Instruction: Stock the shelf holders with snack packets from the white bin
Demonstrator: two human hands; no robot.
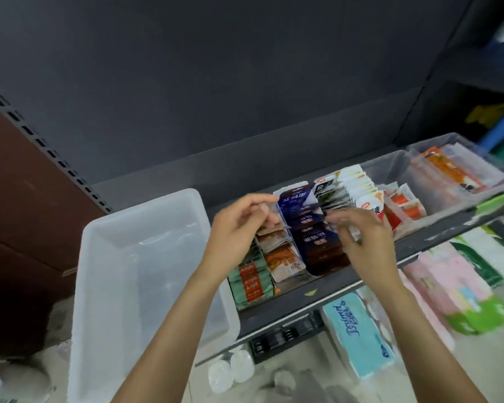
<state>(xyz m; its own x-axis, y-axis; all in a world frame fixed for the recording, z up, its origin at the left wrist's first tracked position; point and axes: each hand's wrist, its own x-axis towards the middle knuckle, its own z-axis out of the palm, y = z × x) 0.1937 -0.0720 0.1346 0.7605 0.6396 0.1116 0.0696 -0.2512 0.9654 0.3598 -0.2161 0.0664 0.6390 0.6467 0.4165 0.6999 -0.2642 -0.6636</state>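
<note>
The white bin (105, 274) stands on the shelf at the left, and no packets show inside it. Right of it, clear shelf holders carry rows of snack packets: green and orange ones (250, 283), orange-white ones (282, 260), dark blue ones (312, 237), and white ones (352, 184). My left hand (239, 228) hovers over the orange-white row with fingers curled, fingertips at the clear divider beside the blue packets. My right hand (361, 231) is blurred over the blue and white rows, fingers curled; whether it holds anything is unclear.
Further right, clear holders (396, 170) carry red-orange packets (405, 205) and an orange packet (448, 170). The dark shelf edge (361, 280) runs across the front. Tissue packs (358, 338) and pink and green packs (454, 286) fill the shelf below. A dark back panel rises behind.
</note>
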